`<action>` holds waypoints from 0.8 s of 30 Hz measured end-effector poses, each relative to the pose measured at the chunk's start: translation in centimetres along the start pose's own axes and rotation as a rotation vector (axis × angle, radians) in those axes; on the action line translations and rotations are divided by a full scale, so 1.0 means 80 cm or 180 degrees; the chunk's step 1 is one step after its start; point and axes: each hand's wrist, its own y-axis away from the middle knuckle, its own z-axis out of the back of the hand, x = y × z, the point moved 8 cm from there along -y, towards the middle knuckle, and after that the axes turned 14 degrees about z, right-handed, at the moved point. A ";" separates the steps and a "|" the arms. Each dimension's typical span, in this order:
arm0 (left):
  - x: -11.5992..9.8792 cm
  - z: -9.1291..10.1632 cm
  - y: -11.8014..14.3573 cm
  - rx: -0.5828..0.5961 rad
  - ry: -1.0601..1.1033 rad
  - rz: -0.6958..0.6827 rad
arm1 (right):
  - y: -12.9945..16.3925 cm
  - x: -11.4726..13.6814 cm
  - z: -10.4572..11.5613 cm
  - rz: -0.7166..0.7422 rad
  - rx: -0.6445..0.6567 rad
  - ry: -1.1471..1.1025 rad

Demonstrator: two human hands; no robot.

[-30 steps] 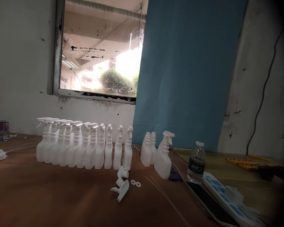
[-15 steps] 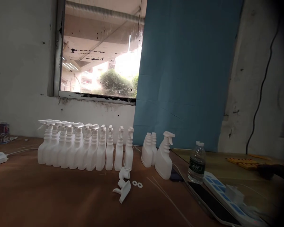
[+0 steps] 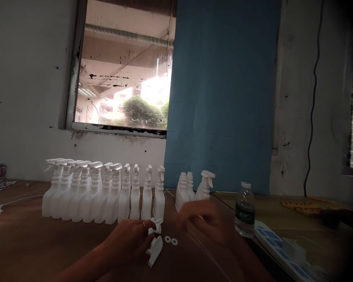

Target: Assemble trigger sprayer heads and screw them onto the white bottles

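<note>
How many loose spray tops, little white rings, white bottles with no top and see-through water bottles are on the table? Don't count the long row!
Loose spray tops: 2
Little white rings: 2
White bottles with no top: 2
See-through water bottle: 1
Total: 7

Layout on table, far edge to near.
Bottle row along far edge; loose trigger heads just before it; washers right of heads; water bottle further right, power strip at rt edge.
</note>
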 end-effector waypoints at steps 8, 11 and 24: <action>0.048 -0.036 -0.039 -0.0158 -0.0355 0.0302 | 0.038 -0.088 -0.097 -0.1276 0.1041 -0.0503; 0.057 -0.045 -0.027 -0.0068 -0.0238 0.0525 | 0.050 -0.089 -0.112 -0.1269 0.1156 -0.0560; 0.053 -0.074 -0.018 0.0038 0.0730 0.0522 | 0.053 -0.092 -0.126 -0.1264 0.0911 -0.0432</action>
